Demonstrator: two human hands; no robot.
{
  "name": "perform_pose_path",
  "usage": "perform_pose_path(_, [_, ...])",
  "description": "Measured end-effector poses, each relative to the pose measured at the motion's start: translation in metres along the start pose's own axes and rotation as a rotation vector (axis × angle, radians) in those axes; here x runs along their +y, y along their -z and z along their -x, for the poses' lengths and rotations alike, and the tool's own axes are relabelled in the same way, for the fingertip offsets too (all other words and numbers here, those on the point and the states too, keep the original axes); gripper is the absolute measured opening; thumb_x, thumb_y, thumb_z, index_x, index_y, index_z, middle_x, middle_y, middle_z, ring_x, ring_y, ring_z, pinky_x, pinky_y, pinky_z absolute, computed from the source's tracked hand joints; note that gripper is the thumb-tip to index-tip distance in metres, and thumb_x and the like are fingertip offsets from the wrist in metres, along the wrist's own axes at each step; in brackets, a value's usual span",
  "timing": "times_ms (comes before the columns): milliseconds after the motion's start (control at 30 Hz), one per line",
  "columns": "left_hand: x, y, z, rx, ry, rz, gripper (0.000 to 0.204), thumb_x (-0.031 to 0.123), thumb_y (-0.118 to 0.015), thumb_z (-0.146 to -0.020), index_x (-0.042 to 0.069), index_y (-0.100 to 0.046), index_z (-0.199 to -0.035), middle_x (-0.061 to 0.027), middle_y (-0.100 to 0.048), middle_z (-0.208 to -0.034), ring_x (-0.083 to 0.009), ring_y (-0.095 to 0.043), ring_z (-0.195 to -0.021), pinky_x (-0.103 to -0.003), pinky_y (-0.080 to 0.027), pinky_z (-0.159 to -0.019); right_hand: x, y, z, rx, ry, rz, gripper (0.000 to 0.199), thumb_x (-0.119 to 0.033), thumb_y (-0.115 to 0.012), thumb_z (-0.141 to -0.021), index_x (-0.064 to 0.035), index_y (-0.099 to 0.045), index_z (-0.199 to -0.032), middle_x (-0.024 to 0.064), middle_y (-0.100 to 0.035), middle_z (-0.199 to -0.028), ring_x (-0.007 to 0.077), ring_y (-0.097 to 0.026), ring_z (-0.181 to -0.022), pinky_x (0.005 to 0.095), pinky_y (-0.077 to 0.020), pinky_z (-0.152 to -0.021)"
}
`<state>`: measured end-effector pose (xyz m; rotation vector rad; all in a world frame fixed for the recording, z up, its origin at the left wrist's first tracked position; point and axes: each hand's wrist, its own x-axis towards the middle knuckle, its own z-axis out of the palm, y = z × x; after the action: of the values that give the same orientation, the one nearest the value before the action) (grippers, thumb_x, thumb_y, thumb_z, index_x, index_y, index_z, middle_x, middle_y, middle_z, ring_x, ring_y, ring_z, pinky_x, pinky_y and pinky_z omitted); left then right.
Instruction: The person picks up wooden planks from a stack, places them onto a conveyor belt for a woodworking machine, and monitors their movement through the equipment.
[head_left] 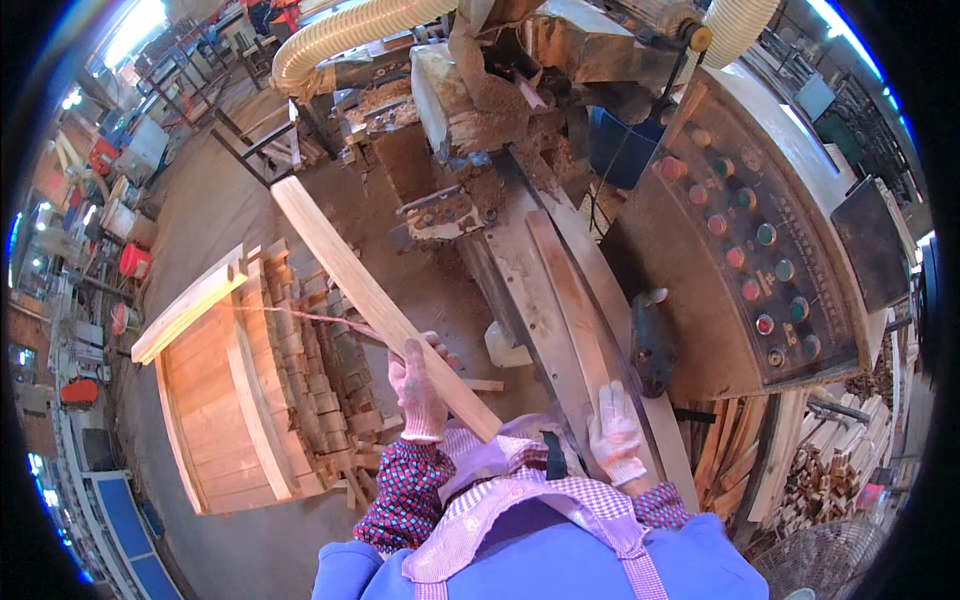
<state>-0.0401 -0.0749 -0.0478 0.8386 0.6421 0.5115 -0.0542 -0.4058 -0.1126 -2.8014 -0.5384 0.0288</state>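
My left hand, in a pale knitted work glove, is closed round a light wooden board. This board slants up and away to the left, and its lower end lies in front of my apron. To the right, my gloved right hand rests with fingers extended at the near end of a second, darker wooden strip. That strip lies lengthwise on the metal bed of a woodworking machine, which is coated in sawdust at its far end.
A large stack of wooden boards stands on the left, with pieces laid across it. A control panel with red and green buttons flanks the bed on the right. Ribbed hoses run above the machine. Cut wood and a wire fan guard lie lower right.
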Motion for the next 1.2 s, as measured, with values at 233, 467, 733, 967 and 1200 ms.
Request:
perform_pose_path(233, [-0.02,-0.005,-0.006,-0.065,0.09,-0.003,0.024,0.025,-0.054,-0.102,0.007,-0.047,-0.116,-0.0109,-0.062,-0.101,-0.02,-0.062,-0.08,-0.039,-0.059,-0.071,0.006,-0.042,-0.247,0.258,0.192,0.265,0.046,-0.024,-0.054,-0.092,-0.0039,-0.054,-0.134,0.0173,-0.052,-0.139,0.0351,-0.048,-0.129,0.0486,-0.033,-0.113])
perform_pose_path(467, [-0.045,0.0,-0.027,0.058,-0.011,-0.036,0.026,0.022,-0.057,-0.101,0.006,-0.055,-0.122,-0.0107,-0.066,-0.107,-0.0177,-0.065,-0.085,-0.031,-0.057,-0.072,-0.081,-0.032,-0.223,-0.079,0.352,-0.594,0.065,-0.021,-0.066,-0.09,-0.0016,-0.039,-0.147,0.0204,-0.051,-0.139,0.0338,-0.05,-0.126,0.0425,-0.0418,-0.103])
perform_pose_path(733, [0.053,0.083,-0.095,-0.055,-0.891,-1.281,0.063,0.023,-0.061,-0.097,0.001,-0.032,-0.149,-0.0166,-0.038,-0.15,-0.0287,-0.039,-0.136,-0.04,-0.034,-0.114,-0.059,0.006,-0.051,-0.139,0.096,-0.372,0.07,-0.014,-0.066,-0.087,0.0016,-0.037,-0.149,0.0235,-0.036,-0.154,0.0362,-0.036,-0.143,0.0389,-0.0266,-0.119])
perform_pose_path(967, [0.292,0.235,-0.264,0.767,-0.198,-0.308,0.062,0.045,-0.067,-0.091,-0.001,-0.051,-0.13,-0.0106,-0.058,-0.113,-0.0215,-0.054,-0.094,-0.037,-0.047,-0.083,0.0,-0.014,-0.049,-0.009,0.087,0.236,0.061,-0.02,-0.055,-0.092,-0.0043,-0.039,-0.149,0.0232,-0.037,-0.153,0.0425,-0.041,-0.136,0.05,-0.0296,-0.117])
perform_pose_path(1200, [0.291,0.328,-0.315,0.444,-0.091,0.274,0.037,0.044,-0.065,-0.091,0.008,-0.064,-0.099,-0.0055,-0.065,-0.082,-0.0232,-0.064,-0.076,-0.039,-0.057,-0.07,0.001,-0.074,-0.284,0.039,0.245,0.327,0.065,-0.019,-0.05,-0.093,-0.0124,-0.03,-0.155,0.0114,-0.029,-0.16,0.0341,-0.029,-0.146,0.0473,-0.0158,-0.123])
